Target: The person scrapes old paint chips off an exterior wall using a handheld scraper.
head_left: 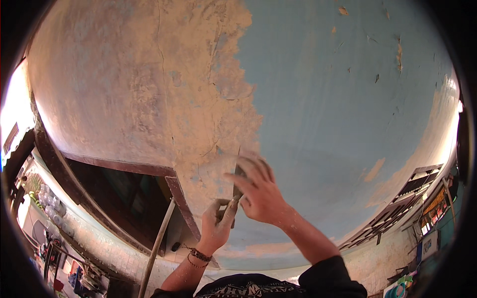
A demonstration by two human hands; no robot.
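Note:
A flat, dark scraper blade (239, 172) stands nearly upright against the wall where bare plaster meets blue paint. My left hand (216, 226) is closed around its lower end, with the thumb along the edge. Bracelets circle that wrist. Over the upper part of the blade lies my right hand (258, 191), its fingers reaching across it and smeared by motion; they seem to grip it. Pale dust speckles both forearms. Behind them the wall (308, 89) has flaking blue paint on the right, and a ragged border leads to exposed tan plaster (198, 114) on the left.
A dark opening with a brown wooden frame (124, 167) is at lower left, with a wooden pole (158, 246) leaning in front. Slatted wooden vents (392, 211) are at lower right. Clutter with a motorbike-like shape (54, 253) stands far left; colourful items (397, 288) lie lower right.

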